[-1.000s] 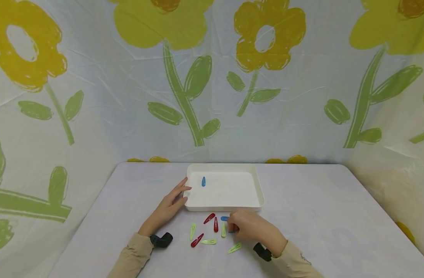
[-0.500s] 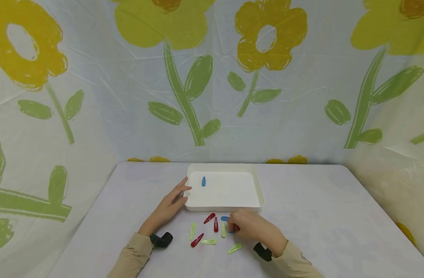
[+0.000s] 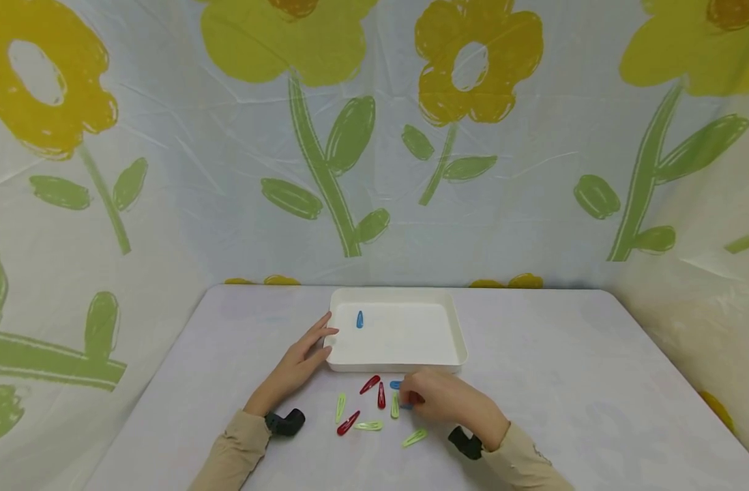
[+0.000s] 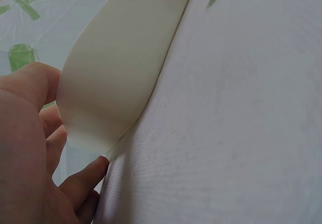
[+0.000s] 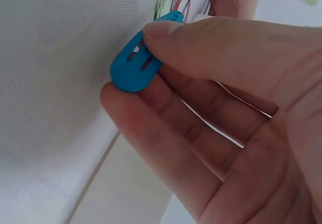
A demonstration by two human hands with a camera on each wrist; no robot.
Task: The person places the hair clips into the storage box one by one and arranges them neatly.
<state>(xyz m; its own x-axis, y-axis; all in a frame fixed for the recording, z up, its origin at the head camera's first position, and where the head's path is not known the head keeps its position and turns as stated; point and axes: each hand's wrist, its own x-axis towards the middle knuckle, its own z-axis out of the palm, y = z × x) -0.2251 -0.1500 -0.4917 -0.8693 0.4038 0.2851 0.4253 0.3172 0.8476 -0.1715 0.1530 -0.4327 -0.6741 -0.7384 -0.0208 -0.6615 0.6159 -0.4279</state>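
Note:
A blue hair clip (image 5: 132, 73) is pinched in my right hand (image 3: 438, 395), just over the table in front of the tray; in the right wrist view the thumb presses on its face and its wide end points toward the index fingertip. Another blue clip (image 3: 395, 385) lies by the knuckles, partly hidden. My left hand (image 3: 299, 361) touches the left side of the white tray (image 3: 399, 367) with its fingers spread, and the left wrist view has the tray wall (image 4: 115, 58) beside them. Inside the tray, toward its left, sits one blue clip (image 3: 359, 320).
Left of the right hand, red clips (image 3: 381, 395) and light green clips (image 3: 368, 427) lie scattered on the white-covered table (image 3: 565, 382). One green clip (image 3: 414, 438) is nearer the front. A flower-printed cloth (image 3: 503, 218) hangs behind the table.
My right hand has shifted very slightly left with the blue hair clip, which shows a little more below the fingers. The left hand and the tray hold their places.

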